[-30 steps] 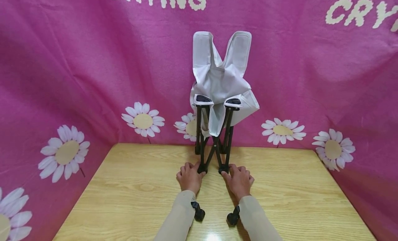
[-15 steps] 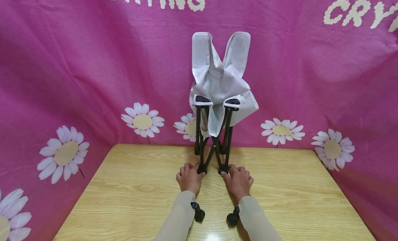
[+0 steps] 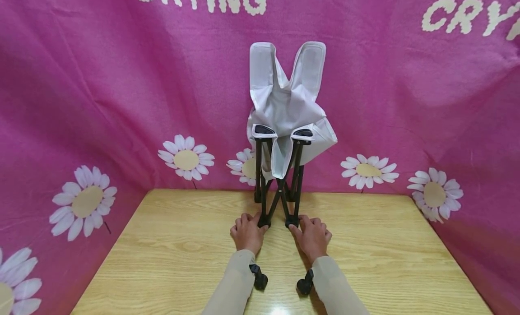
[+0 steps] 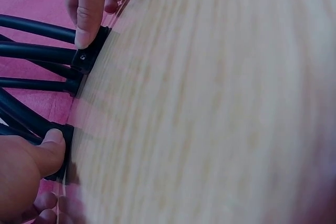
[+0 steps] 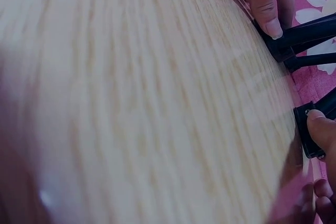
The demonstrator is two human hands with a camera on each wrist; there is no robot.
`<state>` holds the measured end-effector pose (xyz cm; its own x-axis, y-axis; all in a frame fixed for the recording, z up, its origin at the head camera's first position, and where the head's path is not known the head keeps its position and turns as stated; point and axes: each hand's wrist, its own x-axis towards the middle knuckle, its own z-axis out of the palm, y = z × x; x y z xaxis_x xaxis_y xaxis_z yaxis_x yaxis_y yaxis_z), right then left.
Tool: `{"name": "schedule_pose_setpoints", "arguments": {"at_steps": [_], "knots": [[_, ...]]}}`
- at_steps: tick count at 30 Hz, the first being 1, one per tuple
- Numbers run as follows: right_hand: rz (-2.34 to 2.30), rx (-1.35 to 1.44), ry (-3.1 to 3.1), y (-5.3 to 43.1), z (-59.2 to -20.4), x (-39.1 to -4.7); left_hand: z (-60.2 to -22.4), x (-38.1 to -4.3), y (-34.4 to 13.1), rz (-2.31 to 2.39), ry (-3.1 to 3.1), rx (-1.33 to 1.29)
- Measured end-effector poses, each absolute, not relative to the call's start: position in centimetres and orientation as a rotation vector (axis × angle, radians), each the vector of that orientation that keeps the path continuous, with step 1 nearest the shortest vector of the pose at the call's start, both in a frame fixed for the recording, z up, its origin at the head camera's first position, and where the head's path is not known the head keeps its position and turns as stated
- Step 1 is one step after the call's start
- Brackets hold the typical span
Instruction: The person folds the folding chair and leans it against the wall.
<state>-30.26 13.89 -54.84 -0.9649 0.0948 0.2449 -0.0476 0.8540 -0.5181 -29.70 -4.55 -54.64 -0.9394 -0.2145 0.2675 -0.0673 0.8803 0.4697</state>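
Note:
A folding stool [image 3: 280, 195] with black crossed legs and a loose whitish fabric cover [image 3: 290, 103] stands upright, partly folded, near the back of the table. My left hand [image 3: 248, 233] pinches its left front foot [image 4: 62, 153], thumb pressed on the front of it. The right front foot [image 5: 310, 129] is held the same way by my right hand [image 3: 313, 236]. Two fabric flaps stick up at the top, and the cover sags between the black corner caps [image 3: 264, 131]. Fingers behind the feet are partly hidden.
The stool stands on a light wood table [image 3: 183, 252]. A pink cloth backdrop [image 3: 122, 103] with white daisies rises right behind it and along both sides. Small black wrist cameras [image 3: 261, 281] hang at the cuffs.

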Motion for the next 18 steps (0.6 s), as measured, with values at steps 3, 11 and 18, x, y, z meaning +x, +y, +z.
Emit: {"name": "schedule_pose_setpoints", "arguments": {"at_steps": [3,11,18], "knots": [[0.792,-0.028,-2.772,13.78,-54.90,-30.24,-54.76,-29.62,-4.73,-0.665,-2.736,0.210],[0.801,-0.015,-2.767,14.07,-55.27,-30.17,-54.60,-29.72,-4.79,-0.729,-2.751,0.183],[0.714,0.080,-2.780,14.57,-55.49,-29.50,-54.93,-28.81,-5.00,-0.658,-2.782,0.110]]}}
